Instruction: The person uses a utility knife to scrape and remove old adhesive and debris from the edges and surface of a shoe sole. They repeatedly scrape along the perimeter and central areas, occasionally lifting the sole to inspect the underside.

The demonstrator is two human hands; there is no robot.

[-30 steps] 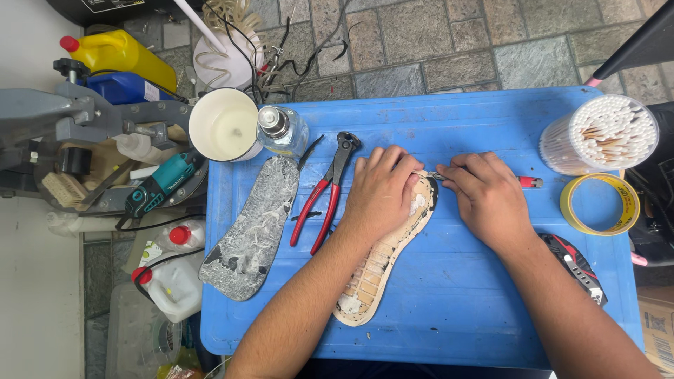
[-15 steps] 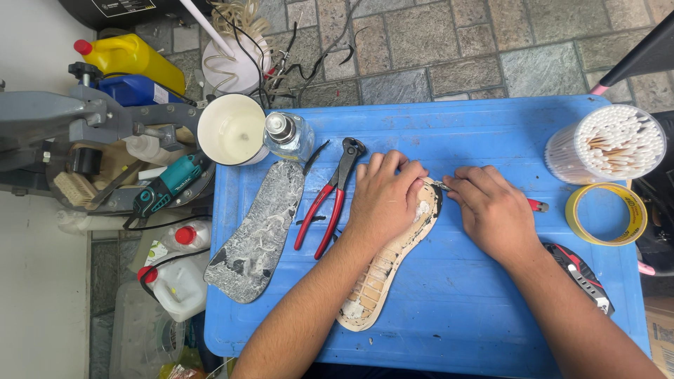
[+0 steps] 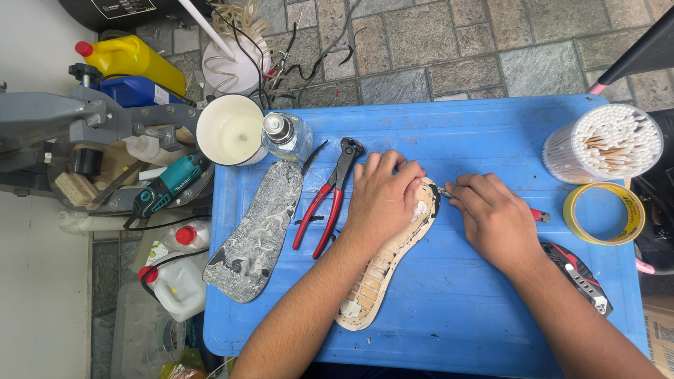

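My left hand (image 3: 382,196) presses flat on the front part of a tan shoe sole (image 3: 382,270) that lies on the blue table top (image 3: 456,309). My right hand (image 3: 495,221) grips a small red-handled tool (image 3: 539,215), whose metal tip touches the sole's toe edge. Red-handled pincers (image 3: 330,200) lie just left of my left hand. A grey mottled insole (image 3: 256,231) rests further left.
A white cup (image 3: 230,130) and a small glass bottle (image 3: 284,133) stand at the table's back left. At the right are a tub of cotton swabs (image 3: 607,144), a yellow tape roll (image 3: 604,213) and a red-black knife (image 3: 579,274). Jugs and a teal power tool (image 3: 165,186) sit left of the table.
Both hands stay on the sole with only slight shifts. The view has drifted a little.
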